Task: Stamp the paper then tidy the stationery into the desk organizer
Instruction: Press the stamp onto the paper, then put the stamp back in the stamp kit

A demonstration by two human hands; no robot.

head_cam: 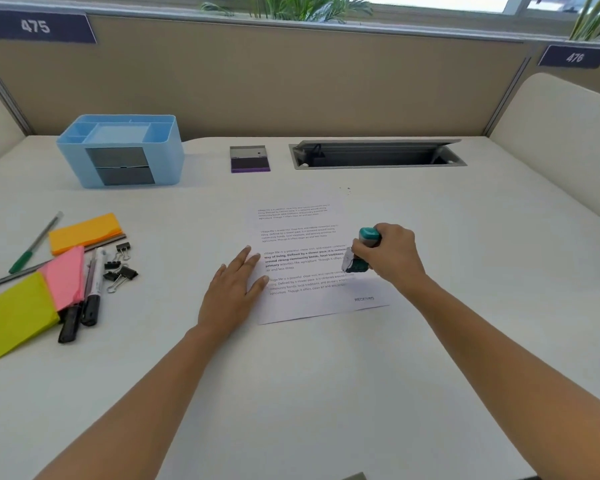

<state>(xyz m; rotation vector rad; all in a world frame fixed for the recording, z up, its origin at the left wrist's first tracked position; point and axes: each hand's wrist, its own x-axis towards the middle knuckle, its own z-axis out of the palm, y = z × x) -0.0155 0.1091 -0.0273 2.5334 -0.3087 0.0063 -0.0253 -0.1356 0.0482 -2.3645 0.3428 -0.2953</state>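
Note:
A printed sheet of paper [302, 237] lies mid-desk, with a "RECEIVED" mark [364, 299] near its lower right corner. My right hand [390, 256] grips a teal stamp [362, 251], lifted and tilted above the sheet's right edge. My left hand [234, 289] lies flat with fingers spread on the paper's left edge. An open ink pad [250, 159] with a purple pad sits behind the paper. The light blue desk organizer [122, 150] stands at the back left. Orange [84, 232], pink [66, 277] and yellow sticky notes [18, 315], pens [35, 242], markers [92, 292] and binder clips [120, 266] lie at the left.
An open cable tray [378, 155] is set into the desk at the back right. A beige partition [291, 81] closes the far edge, with a curved divider [561, 140] on the right side.

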